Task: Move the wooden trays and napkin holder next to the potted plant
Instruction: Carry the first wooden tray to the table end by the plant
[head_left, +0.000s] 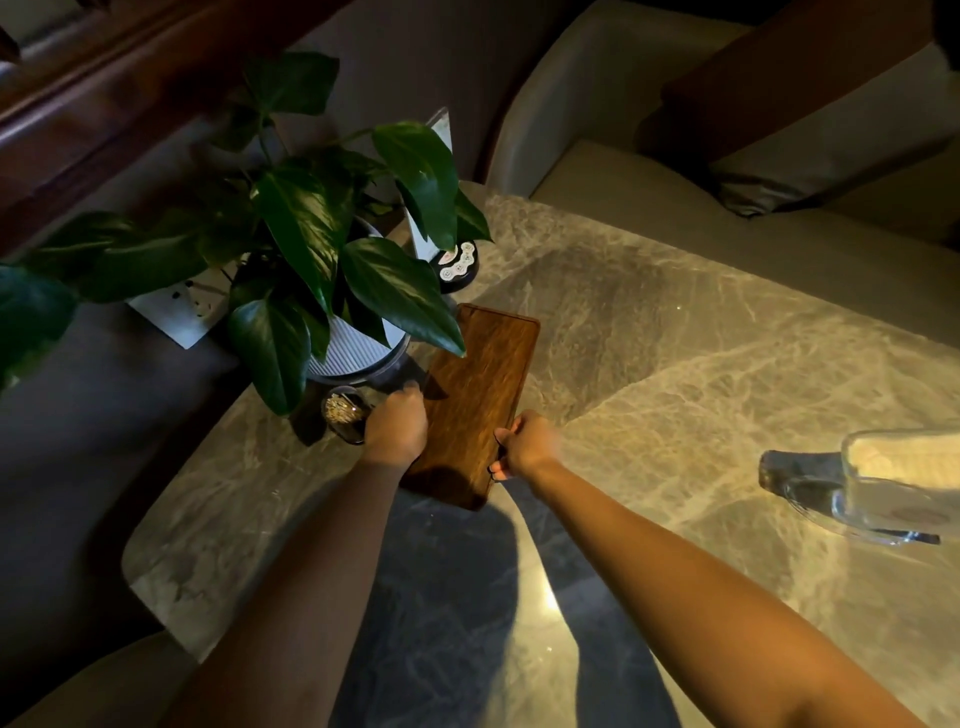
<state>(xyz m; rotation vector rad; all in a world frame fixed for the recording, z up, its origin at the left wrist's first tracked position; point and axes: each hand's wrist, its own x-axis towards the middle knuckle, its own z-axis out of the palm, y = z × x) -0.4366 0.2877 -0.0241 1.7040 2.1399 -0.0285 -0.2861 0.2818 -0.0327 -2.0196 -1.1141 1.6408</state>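
Observation:
A dark wooden tray (480, 384) lies flat on the marble table (675, 364), right beside the potted plant (332, 270) in its ribbed white pot. My left hand (397, 423) grips the tray's left long edge near its close end. On the opposite long edge my right hand (522, 444) holds the tray with fingers curled round it. A leaf of the plant overhangs the tray's far left part. The clear napkin holder (893, 486), with pale napkins in it, stands far off at the right of the table.
A small dark dish (345, 413) with light bits in it sits just left of my left hand. Behind the plant stand a round black button pad (457, 262) and an upright card. Upholstered seats surround the table; its left edge is close to the plant.

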